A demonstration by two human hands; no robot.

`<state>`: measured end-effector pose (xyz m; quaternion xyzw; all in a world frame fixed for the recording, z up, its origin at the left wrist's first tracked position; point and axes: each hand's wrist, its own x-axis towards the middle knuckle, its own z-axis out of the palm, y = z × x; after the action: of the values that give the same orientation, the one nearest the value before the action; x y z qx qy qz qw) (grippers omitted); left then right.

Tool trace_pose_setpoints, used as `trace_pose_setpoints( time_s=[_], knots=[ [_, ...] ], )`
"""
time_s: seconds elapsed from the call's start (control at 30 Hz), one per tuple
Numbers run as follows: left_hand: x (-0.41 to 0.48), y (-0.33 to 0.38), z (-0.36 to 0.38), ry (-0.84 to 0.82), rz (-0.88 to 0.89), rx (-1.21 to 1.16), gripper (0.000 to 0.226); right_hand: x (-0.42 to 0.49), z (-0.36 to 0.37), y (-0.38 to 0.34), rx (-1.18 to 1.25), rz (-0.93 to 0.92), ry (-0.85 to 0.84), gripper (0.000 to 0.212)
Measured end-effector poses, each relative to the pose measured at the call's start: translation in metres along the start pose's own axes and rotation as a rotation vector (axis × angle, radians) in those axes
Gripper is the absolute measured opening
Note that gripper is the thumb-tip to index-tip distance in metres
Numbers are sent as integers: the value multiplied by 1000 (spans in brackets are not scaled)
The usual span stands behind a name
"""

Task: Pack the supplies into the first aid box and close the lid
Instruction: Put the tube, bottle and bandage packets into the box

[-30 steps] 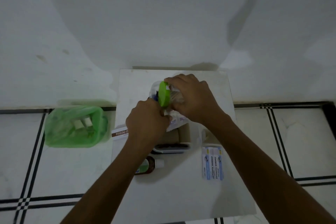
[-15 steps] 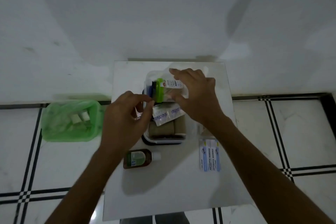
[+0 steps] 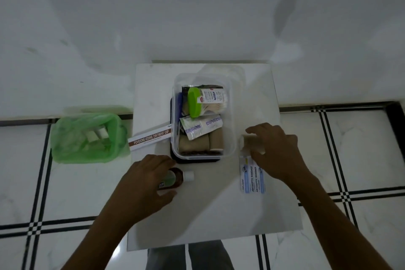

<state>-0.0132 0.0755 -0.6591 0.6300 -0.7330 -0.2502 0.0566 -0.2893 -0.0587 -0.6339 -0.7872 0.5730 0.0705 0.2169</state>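
The clear first aid box [image 3: 232, 116] stands open on a black lid [image 3: 195, 161] in the middle of the white board. Inside lie a green-capped swab container [image 3: 195, 103], sachets [image 3: 198, 128] and tan bandage rolls [image 3: 200, 143]. My left hand [image 3: 146, 184] arches over a brown bottle [image 3: 176, 178] with a white cap; thumb and fingers straddle it with gaps on both sides. My right hand [image 3: 278, 151] pinches a small white roll [image 3: 248, 141] beside the box's right wall. Antiseptic bandage strips [image 3: 252, 180] lie just below that hand.
A povidone-iodine ointment carton [image 3: 151, 139] lies left of the box. Further left on the tiled floor sits a green bin [image 3: 87, 138] lined with plastic, some scraps in it. The white board [image 3: 208, 215] ends close to my legs.
Both hands have left the swab container, which now lies in the box. The left hand dropped to the brown bottle and the right hand moved to the white roll.
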Motion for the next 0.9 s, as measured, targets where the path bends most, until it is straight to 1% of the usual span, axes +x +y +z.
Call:
trace_pose_setpoints(
  time_s=[0.07,0.2,0.4,0.5,0.6,0.77,0.9],
  knots=[
    [5,-3,5,-32,9,37,62,3,7,3,-8,-10,15,44],
    [11,-7,11,-92,-7,42,48,10,21,9,-87,-62,52,37],
    [9,-6,14,-109,-81,18,44,15,25,10,-54,-84,88,37],
    [3,-7,0,-62,-102,-36,45,13,15,6,1,-86,121,38],
    [-6,-7,-23,14,-93,-75,41,8,-3,2,45,-90,183,41],
    [-9,-4,-72,118,-79,-32,51,3,-34,-12,186,-130,266,48],
    [8,11,-102,174,2,-53,47,4,-57,-37,300,-219,313,50]
  ],
)
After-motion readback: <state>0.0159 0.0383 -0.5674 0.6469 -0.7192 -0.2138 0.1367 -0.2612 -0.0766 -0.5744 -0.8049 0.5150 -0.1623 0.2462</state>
